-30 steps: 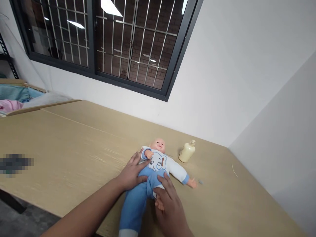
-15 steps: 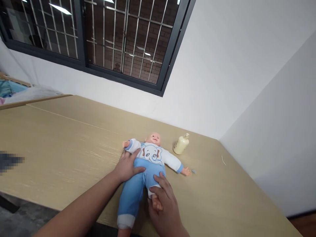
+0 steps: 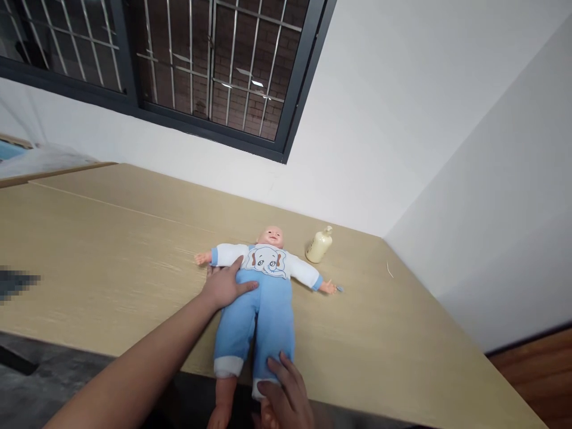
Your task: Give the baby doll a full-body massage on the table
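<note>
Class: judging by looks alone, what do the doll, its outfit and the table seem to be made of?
Baby doll's head: probably smooth moulded plastic or vinyl, slightly shiny. Blue-and-white elephant-print outfit: soft matte fabric, creased. Pale wooden table: likely wood-grain laminate, given its visible streaks and seam.

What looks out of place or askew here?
The doll lies on its back with its feet past the table edge. The bottle beside its head lies tipped over, nothing visibly spilled. Nothing looks damaged.

1 head-worn view looks forward and down across the table (image 3: 111, 250) toward the window (image 3: 179, 59), upper left; doll (image 3: 261, 280) close, lower centre.
</note>
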### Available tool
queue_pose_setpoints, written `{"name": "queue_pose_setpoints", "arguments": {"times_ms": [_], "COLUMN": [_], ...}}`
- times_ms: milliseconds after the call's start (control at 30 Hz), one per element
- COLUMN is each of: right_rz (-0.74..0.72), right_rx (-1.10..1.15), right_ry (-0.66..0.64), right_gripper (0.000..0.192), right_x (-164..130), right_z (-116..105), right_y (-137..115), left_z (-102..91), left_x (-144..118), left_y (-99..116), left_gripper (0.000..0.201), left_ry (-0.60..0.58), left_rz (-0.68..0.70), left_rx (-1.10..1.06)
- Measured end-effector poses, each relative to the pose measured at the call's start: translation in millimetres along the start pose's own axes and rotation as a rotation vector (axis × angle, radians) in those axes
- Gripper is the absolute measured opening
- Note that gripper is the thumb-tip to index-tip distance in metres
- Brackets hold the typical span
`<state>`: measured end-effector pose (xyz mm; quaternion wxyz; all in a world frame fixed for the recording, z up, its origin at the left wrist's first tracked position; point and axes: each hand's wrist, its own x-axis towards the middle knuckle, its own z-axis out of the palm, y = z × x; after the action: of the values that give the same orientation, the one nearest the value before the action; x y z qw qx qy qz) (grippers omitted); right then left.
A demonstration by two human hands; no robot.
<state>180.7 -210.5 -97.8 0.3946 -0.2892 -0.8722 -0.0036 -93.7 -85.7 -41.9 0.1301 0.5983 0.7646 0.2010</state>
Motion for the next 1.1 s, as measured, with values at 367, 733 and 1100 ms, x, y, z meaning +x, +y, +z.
{"name": "queue_pose_setpoints", "arguments": {"times_ms": [367,733,1100], "right_rz": [-0.152,-0.033,-0.03], "right_rx": [0.093,0.113,0.088], "right_ry": [0.087,-0.082,-0.006], "right_gripper": [0.037,0.034,0.041], "right_x": [41.3,93.6,105.2], "right_z": [-17.1,-32.8,11.7], "right_y": [27.2,41.2,51.2], "left_z": [8.4,10.1,16.2], "left_x": [2.6,6.5,12.6], "left_y": [-1.9,-5.5,-12.7], "left_gripper": [0.1,0.083,0.074], "left_ry": [0.106,0.077,0.041], "left_rz": [0.038,0.172,0.268], "left_rx": [0.022,0.007,0.001]}}
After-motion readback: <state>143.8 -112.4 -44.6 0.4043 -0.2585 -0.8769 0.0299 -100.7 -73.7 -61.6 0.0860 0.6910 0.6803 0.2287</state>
